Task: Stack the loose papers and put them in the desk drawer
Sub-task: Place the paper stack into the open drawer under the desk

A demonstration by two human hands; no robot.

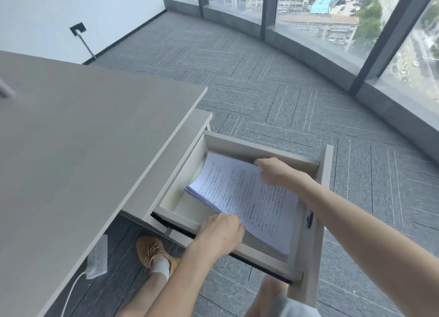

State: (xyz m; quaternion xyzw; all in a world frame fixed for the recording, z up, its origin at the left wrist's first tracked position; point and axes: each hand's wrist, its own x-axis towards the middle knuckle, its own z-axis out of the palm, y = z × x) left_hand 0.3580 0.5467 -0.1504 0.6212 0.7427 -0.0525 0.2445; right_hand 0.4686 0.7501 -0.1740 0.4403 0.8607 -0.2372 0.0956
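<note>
A stack of printed white papers [247,198] is tilted inside the pulled-out desk drawer [185,171], its left end raised above the drawer floor. My left hand [221,231] grips the near edge of the stack. My right hand [275,171] holds the far edge, close to the drawer's back wall. The drawer front panel [316,233] stands at the right, with a dark lock on it. The grey desk top [78,155] fills the left of the view.
A white power strip [97,259] with its cable lies on the floor under the desk. My tan shoe [152,250] rests on the grey carpet [261,84] beside it. Curved floor-to-ceiling windows [332,19] run along the far side.
</note>
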